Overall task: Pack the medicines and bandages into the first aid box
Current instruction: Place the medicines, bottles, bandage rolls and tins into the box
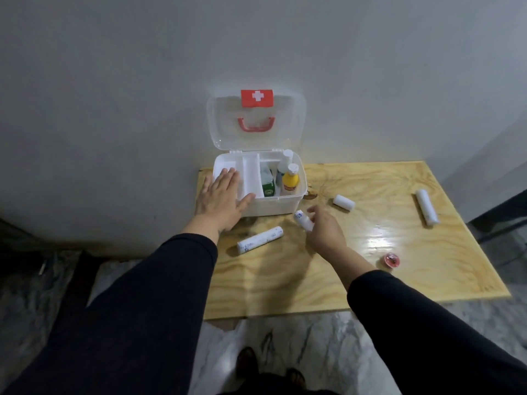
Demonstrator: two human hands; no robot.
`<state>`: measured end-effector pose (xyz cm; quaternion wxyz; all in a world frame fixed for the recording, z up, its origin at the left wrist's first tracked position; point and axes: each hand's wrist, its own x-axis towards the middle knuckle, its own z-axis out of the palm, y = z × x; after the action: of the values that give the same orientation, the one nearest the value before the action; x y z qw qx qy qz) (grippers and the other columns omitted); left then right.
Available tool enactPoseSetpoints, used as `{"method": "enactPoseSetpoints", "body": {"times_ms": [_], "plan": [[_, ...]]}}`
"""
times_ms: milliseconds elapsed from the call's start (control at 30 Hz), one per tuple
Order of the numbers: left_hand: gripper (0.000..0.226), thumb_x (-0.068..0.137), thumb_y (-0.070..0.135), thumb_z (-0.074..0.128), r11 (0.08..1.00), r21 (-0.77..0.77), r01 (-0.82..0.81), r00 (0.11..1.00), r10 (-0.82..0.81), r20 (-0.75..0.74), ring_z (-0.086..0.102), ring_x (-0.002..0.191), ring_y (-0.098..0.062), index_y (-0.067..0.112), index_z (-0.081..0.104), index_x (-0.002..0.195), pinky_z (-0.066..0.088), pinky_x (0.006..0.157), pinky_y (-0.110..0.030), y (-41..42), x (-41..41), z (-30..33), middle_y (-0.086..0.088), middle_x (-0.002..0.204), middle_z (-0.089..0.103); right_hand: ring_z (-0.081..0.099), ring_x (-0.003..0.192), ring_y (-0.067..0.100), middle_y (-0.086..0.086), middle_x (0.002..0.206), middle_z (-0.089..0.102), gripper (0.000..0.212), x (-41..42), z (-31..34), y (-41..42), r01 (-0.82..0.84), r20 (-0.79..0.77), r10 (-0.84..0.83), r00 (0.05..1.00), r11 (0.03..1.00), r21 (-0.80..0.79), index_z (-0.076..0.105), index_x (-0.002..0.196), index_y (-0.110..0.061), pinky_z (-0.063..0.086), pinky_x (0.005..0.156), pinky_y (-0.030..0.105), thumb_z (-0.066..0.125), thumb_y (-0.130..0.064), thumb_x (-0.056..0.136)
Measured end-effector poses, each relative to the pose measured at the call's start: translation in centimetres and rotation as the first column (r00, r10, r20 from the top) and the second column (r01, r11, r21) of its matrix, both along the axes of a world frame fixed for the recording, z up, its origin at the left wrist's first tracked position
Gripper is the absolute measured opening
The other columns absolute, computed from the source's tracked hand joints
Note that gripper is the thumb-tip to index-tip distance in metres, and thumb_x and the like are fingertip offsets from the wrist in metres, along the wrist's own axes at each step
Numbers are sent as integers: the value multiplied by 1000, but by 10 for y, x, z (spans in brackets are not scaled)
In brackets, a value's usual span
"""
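Note:
The white first aid box (285, 205) stands open at the table's far left, its clear lid (288, 129) leaning on the wall. Inside the right part are a yellow bottle (290, 182), a white bottle (285, 163) and a green carton (268, 188). My left hand (221, 199) lies flat, fingers spread, on the box's front left corner. My right hand (323, 232) holds a small white bandage roll (302, 220) just in front of the box. A long roll (260, 240) lies near the box, a short roll (344, 202) to its right, another long roll (427, 207) far right.
A small red round tin (392, 260) sits near the right front of the pale wooden table (370, 266). The wall runs right behind the box. Marble floor and my feet show below the table's near edge.

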<state>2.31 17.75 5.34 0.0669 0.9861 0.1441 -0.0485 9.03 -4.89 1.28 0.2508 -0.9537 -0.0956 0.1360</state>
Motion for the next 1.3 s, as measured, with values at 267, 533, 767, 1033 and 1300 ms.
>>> {"method": "enactPoseSetpoints", "body": {"times_ms": [267,533,767,1033,1300], "plan": [[70,97,54,18,987,-12,-161,987,161,22,-7,148,-14,16,-2,152,-10,117,-40,-22,-71,-13,-1,162,-7,55,111,27,2,124,50,55,-22,23,39,-524,61,541,839,832,-181,55,126,-19,47,81,33,55,5,77],[77,95,54,30,983,-33,-182,972,174,-155,-5,148,-14,14,-1,152,-8,117,-41,-27,-122,-40,0,162,-5,61,104,32,8,121,61,51,-34,8,71,-701,38,745,666,642,-311,49,125,-29,47,73,36,49,-1,83],[73,96,41,41,968,-117,-223,962,199,-189,1,149,-14,15,4,153,-1,119,-42,-29,-127,-36,2,162,2,63,99,32,11,111,67,36,-41,11,70,-666,42,692,720,707,-237,58,118,-24,45,71,32,55,-10,85],[73,94,24,50,960,-131,-249,968,241,-73,-1,149,-14,13,7,152,0,121,-42,-15,-86,7,1,162,3,56,80,19,3,88,66,32,-19,75,78,-475,172,445,879,849,233,63,107,-11,41,64,27,69,-26,79],[69,97,33,44,984,-136,-115,993,117,7,0,149,-18,14,7,152,3,120,-40,-9,-34,24,-1,162,1,56,67,19,1,73,62,16,24,92,91,-154,141,98,985,873,463,62,90,-16,45,58,30,66,-24,77]]}}
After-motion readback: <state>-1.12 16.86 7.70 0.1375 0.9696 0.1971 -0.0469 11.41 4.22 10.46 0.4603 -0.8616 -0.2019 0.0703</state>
